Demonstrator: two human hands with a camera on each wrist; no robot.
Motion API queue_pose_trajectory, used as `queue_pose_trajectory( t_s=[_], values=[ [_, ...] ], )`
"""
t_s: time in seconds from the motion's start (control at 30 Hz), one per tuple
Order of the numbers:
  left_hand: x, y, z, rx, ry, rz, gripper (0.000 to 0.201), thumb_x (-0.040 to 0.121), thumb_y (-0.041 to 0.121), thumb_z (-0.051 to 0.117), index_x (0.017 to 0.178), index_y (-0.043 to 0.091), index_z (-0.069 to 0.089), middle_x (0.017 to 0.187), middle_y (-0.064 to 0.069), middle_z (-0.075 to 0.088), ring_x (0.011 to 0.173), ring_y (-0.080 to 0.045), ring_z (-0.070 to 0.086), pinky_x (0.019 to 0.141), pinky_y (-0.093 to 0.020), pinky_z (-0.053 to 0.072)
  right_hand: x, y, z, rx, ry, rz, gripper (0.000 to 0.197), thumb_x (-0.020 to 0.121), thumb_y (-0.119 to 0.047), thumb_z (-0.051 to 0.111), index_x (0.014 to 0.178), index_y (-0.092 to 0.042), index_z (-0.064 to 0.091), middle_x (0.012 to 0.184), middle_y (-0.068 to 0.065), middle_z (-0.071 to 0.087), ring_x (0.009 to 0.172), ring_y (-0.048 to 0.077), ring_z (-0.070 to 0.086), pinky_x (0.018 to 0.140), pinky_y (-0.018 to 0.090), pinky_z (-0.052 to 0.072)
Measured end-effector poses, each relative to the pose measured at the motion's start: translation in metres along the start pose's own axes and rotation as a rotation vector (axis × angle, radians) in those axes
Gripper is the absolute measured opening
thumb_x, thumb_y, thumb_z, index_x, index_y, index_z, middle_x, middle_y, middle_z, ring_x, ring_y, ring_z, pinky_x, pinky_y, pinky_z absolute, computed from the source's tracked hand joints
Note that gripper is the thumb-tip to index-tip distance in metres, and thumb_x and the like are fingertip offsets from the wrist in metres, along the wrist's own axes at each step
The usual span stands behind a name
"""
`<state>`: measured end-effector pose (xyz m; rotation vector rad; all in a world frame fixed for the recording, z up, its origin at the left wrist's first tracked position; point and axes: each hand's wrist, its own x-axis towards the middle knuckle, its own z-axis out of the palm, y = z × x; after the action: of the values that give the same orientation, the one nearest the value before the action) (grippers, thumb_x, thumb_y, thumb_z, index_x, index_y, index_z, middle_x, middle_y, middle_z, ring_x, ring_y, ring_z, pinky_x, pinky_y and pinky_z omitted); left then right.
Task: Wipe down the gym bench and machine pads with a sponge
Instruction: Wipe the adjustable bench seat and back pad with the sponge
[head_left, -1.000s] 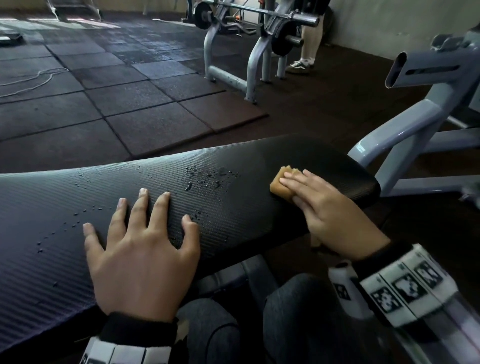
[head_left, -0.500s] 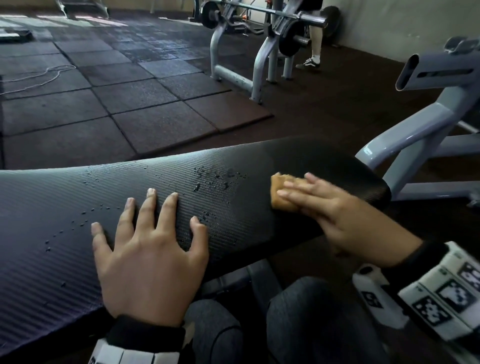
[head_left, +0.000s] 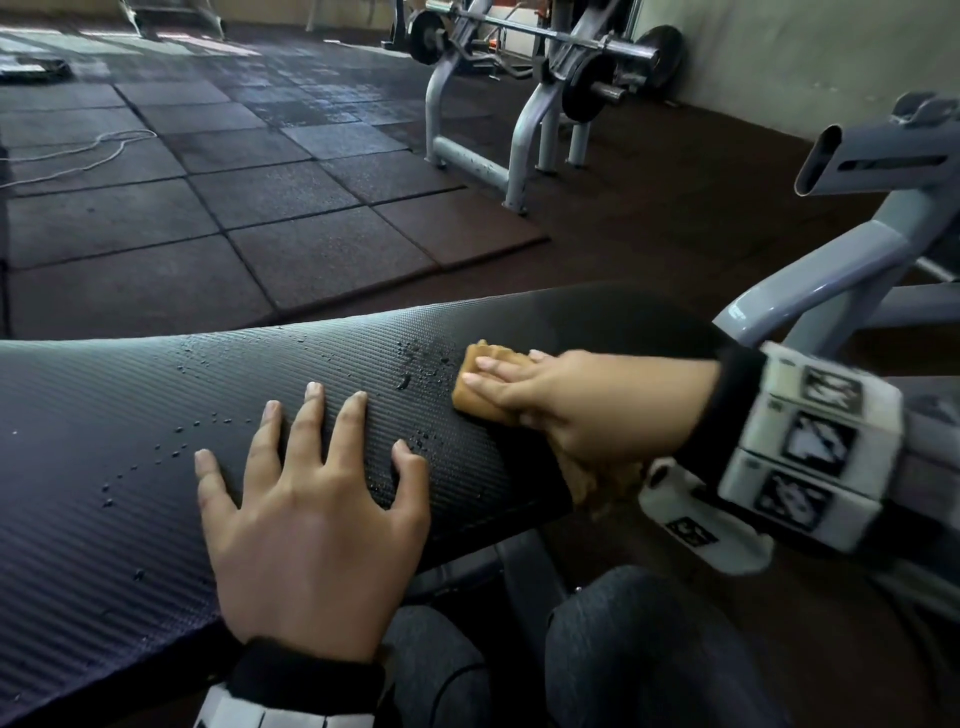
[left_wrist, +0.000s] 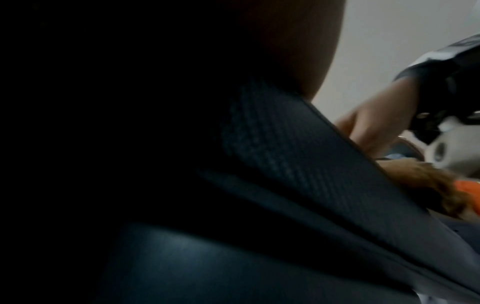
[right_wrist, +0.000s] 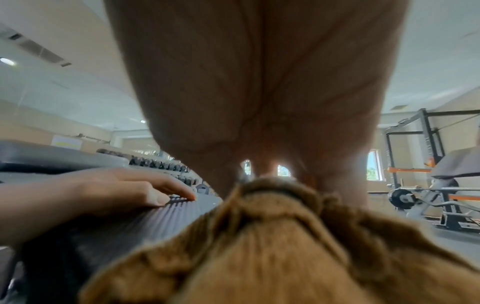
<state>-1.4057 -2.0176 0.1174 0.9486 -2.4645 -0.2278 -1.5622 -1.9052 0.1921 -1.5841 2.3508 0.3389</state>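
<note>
A black ribbed bench pad (head_left: 156, 467) runs across the head view, with water droplets (head_left: 415, 364) on its middle. My left hand (head_left: 311, 493) lies flat on it, fingers spread, holding nothing. To its right, my right hand (head_left: 571, 410) holds a tan sponge (head_left: 470, 400) down on the pad; its fingers lie over the top and its thumb is hidden. Part of the sponge hangs over the pad's near edge under the palm. The right wrist view shows the sponge (right_wrist: 259, 246) under my palm and my left hand (right_wrist: 103, 191) on the pad (right_wrist: 130, 222).
A grey machine frame (head_left: 831, 291) stands close on the right, past the pad's end. A barbell rack (head_left: 519, 104) stands further back on dark rubber floor tiles. A white cable (head_left: 78, 156) lies on the floor at far left. My knees (head_left: 623, 649) are under the pad's near edge.
My right hand has slid the sponge leftward along the pad, up to the patch of droplets. My left hand has stayed flat in the same place.
</note>
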Motion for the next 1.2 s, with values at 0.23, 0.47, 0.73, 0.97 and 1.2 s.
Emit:
queue_pose_trajectory(
  t_s=[0.23, 0.47, 0.73, 0.97, 1.2],
  values=[
    [0.0, -0.001, 0.001, -0.008, 0.015, 0.005, 0.055, 0.083, 0.049, 0.046, 0.128, 0.022, 0.063, 0.139, -0.006, 0.056, 0.134, -0.028, 0.046, 0.112, -0.059, 0.022, 0.024, 0.03, -0.032, -0.169, -0.042, 0.09, 0.048, 0.101, -0.029, 0.023, 0.148, -0.027, 0.017, 0.157, -0.006, 0.008, 0.138, 0.015, 0.027, 0.098, 0.013, 0.016],
    [0.0, -0.001, 0.003, -0.018, 0.015, -0.007, 0.055, 0.082, 0.048, 0.047, 0.127, 0.021, 0.064, 0.138, -0.006, 0.056, 0.133, -0.028, 0.046, 0.113, -0.058, 0.021, -0.025, 0.057, -0.01, -0.038, -0.08, 0.078, 0.058, 0.096, -0.019, 0.042, 0.147, -0.034, 0.018, 0.155, -0.013, 0.012, 0.141, 0.005, 0.017, 0.112, 0.013, 0.013],
    [0.001, 0.0, 0.002, -0.017, 0.013, -0.002, 0.055, 0.082, 0.048, 0.047, 0.126, 0.021, 0.064, 0.138, -0.007, 0.056, 0.133, -0.028, 0.047, 0.112, -0.057, 0.021, 0.016, 0.018, -0.02, -0.102, -0.011, -0.003, 0.056, 0.097, -0.023, 0.039, 0.148, -0.031, 0.016, 0.156, -0.011, 0.01, 0.141, 0.008, 0.018, 0.107, 0.011, 0.011],
    [0.0, -0.001, 0.002, -0.018, 0.006, -0.003, 0.055, 0.083, 0.05, 0.045, 0.127, 0.023, 0.063, 0.139, -0.005, 0.056, 0.134, -0.027, 0.046, 0.113, -0.057, 0.02, 0.001, 0.058, -0.019, -0.108, -0.023, 0.135, 0.053, 0.097, -0.022, 0.041, 0.146, -0.033, 0.024, 0.153, -0.015, 0.02, 0.137, 0.009, 0.029, 0.098, 0.009, 0.018],
    [0.001, -0.001, 0.003, -0.018, 0.003, 0.0, 0.055, 0.083, 0.049, 0.046, 0.127, 0.021, 0.063, 0.138, -0.006, 0.056, 0.133, -0.028, 0.046, 0.113, -0.058, 0.02, -0.019, 0.025, -0.006, -0.013, -0.038, 0.027, 0.063, 0.094, -0.02, 0.048, 0.147, -0.034, 0.018, 0.155, -0.015, 0.013, 0.141, 0.009, 0.02, 0.114, 0.022, 0.017]
  ],
)
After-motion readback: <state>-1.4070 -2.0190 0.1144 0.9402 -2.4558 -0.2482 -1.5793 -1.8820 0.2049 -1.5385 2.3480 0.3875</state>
